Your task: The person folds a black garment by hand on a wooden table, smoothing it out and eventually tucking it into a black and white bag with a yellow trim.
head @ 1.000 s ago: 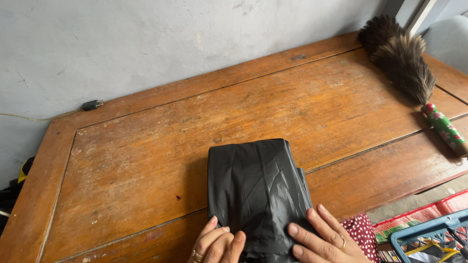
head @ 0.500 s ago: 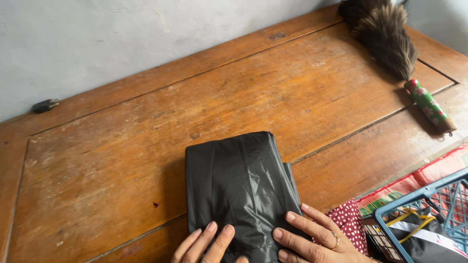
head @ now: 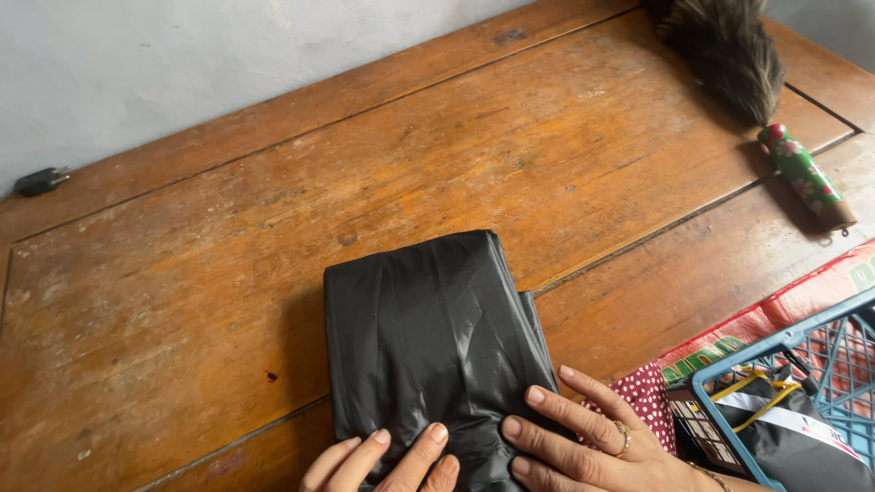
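**Both hands press flat on the folded black bag**

The folded black plastic bag (head: 433, 355) lies on the brown wooden bench (head: 182, 301), near its front edge. A second ago it looked the same shape, so the fold has not changed. The hands have only shifted a little along its near end. The view has moved too, so the bag now sits more in the middle of the picture.

The left hand (head: 387, 460) lies at 6 o'clock of the bag, fingers flat on the plastic. Its grip is open and holds nothing. The right hand (head: 583, 442) lies at about 5 o'clock, fingers spread on the bag's corner. It wears a ring. Its grip is open too, just pressing down. This looks like smoothing the fold flat.

There is lots of bare bench at 9 and 12 o'clock. The grey wall (head: 182, 64) closes the far side. A feather duster (head: 756, 82) with a green flowered handle lies far off at 1 o'clock. A small black plug (head: 41, 180) sits at 10 o'clock by the wall. At 3 to 4 o'clock the bench ends, and a blue basket (head: 793, 383) stands close by.
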